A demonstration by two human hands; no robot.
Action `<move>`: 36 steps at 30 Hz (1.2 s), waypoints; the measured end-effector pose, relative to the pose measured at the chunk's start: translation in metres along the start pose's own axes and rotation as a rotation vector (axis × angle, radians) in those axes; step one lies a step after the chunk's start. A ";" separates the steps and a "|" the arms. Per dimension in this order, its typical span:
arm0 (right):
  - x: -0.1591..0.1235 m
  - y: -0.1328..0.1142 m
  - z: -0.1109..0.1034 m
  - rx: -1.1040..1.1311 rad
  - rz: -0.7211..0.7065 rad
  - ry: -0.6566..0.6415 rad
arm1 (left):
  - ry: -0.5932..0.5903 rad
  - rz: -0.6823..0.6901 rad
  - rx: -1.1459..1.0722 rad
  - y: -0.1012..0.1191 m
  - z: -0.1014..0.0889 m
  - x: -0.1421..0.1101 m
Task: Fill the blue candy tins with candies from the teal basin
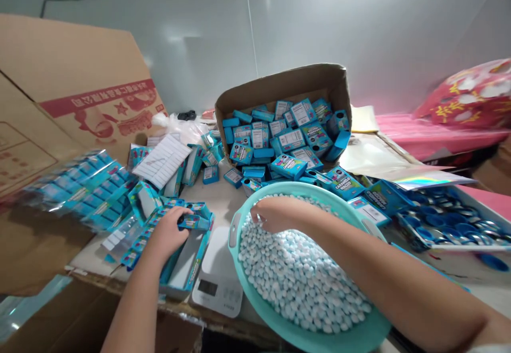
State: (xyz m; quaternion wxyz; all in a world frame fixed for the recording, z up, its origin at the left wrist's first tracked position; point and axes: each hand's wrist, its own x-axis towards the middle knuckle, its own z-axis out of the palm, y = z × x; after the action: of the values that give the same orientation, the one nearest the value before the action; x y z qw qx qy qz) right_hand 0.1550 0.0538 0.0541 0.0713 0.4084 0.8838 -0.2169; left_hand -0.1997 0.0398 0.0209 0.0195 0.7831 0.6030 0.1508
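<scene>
My right hand [275, 213] rests fingers-down on a heap of small pale blue-and-white candies [295, 278] in a teal basin [279, 321]; whether it holds any is hidden. My left hand [167, 231] is closed on a small blue packet [190, 221] above a blue display tray [183, 270] at the table's front left. A white kitchen scale [217, 284] sits between the tray and the basin.
A tipped cardboard box [287, 89] spills several small blue boxes [287, 165]. Wrapped blue packs [80, 185] lie left before a large carton [72, 87]. A tray of blue lids [451, 225] is at right. A red bag [471, 95] lies far right.
</scene>
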 end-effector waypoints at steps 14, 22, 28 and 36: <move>0.019 0.016 0.009 0.038 0.054 0.495 | 0.281 0.065 0.024 -0.035 0.057 0.020; 0.077 0.037 0.003 0.021 0.341 0.555 | 0.666 -0.035 -0.110 -0.036 0.093 -0.006; 0.119 0.024 -0.018 -0.085 0.456 0.339 | 0.690 -0.126 -0.096 -0.028 0.106 0.002; 0.039 -0.005 -0.066 -0.180 0.210 0.676 | 0.453 -0.305 -0.139 -0.025 0.098 0.002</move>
State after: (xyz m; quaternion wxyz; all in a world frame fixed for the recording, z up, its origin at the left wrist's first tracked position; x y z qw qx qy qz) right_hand 0.1286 0.1067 0.1031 -0.1673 0.5377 0.8262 0.0175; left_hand -0.1969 0.0629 -0.0774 -0.0396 0.6264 0.6912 0.3582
